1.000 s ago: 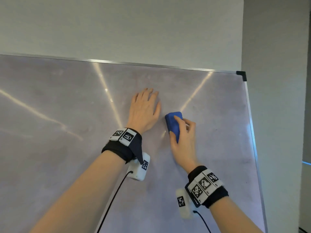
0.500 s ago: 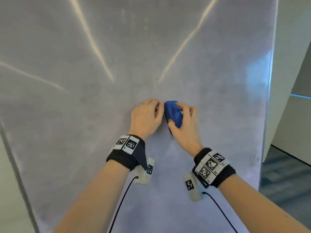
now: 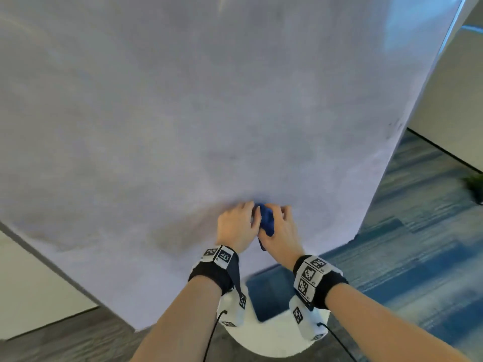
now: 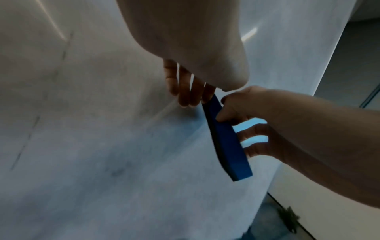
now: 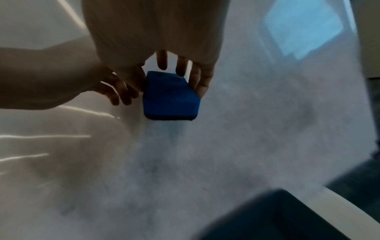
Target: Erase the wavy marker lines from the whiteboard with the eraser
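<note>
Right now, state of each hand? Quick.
Left hand: open, holding nothing, fingers loosely bent against the grey-smeared whiteboard, beside the eraser.
Right hand: gripping the blue rectangular foam eraser, thumb and fingers on opposite sides.

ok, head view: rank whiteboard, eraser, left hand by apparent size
1. whiteboard, fills most of the frame.
2. left hand.
3. eraser, mostly hidden between the left hand and the right hand gripping it, so only a sliver shows; its true size compared with the hands is unsure.
</note>
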The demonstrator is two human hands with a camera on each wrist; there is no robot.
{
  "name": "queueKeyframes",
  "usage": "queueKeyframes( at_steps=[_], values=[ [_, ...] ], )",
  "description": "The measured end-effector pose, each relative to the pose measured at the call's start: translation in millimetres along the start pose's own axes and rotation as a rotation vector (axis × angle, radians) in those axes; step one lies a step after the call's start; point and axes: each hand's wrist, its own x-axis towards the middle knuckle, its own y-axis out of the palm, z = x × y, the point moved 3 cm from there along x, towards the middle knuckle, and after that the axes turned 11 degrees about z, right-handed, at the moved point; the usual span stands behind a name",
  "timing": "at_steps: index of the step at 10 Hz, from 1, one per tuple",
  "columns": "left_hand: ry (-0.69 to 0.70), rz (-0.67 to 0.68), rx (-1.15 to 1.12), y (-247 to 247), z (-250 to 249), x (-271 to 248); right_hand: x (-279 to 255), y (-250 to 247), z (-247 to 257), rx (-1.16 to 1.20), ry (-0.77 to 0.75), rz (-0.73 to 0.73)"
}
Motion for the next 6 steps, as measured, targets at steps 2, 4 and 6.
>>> queueKeyframes(
  at_steps=[2,4,6],
  values=[
    [-0.039,0.218,-0.014,134,14,-12,-33,53,-117,-0.031,0.257,0.217],
    [-0.079,0.402,0.029,229,35,-25,-58,89,-208,-0.218,0.412,0.391],
    [-0.099,0.428,0.086,275,55,-23,-59,119,-256,-0.388,0.47,0.509]
  ],
)
